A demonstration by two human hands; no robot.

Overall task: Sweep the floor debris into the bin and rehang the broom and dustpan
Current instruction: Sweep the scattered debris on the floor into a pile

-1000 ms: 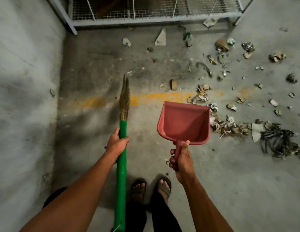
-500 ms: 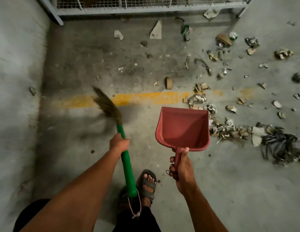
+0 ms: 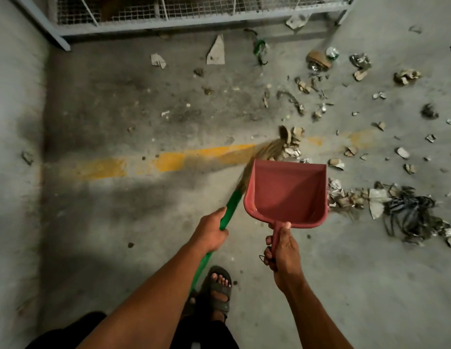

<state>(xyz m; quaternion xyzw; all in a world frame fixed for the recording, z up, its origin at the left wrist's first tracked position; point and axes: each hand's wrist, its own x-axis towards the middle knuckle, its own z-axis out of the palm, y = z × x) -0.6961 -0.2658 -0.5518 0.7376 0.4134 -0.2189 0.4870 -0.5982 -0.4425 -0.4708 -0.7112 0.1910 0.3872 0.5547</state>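
My left hand (image 3: 211, 232) grips the green handle of the broom (image 3: 230, 206). Its straw bristles (image 3: 266, 152) slant up to the right, blurred, and reach scraps on the yellow floor line just beyond the dustpan. My right hand (image 3: 282, 249) holds the handle of the red dustpan (image 3: 286, 193), raised above the floor with its empty scoop facing me. Debris (image 3: 350, 197) of paper, foil and cardboard bits lies scattered over the right half of the concrete floor. No bin is in view.
A grey wall (image 3: 16, 147) runs along the left. A wire-mesh metal frame (image 3: 169, 16) stands across the back. A dark tangle of strips (image 3: 411, 210) lies at right. My sandalled foot (image 3: 218, 288) stands between my arms.
The broom head has swung from the left side across to the right, now reaching the scraps beyond the dustpan. The dustpan has stayed in about the same place.
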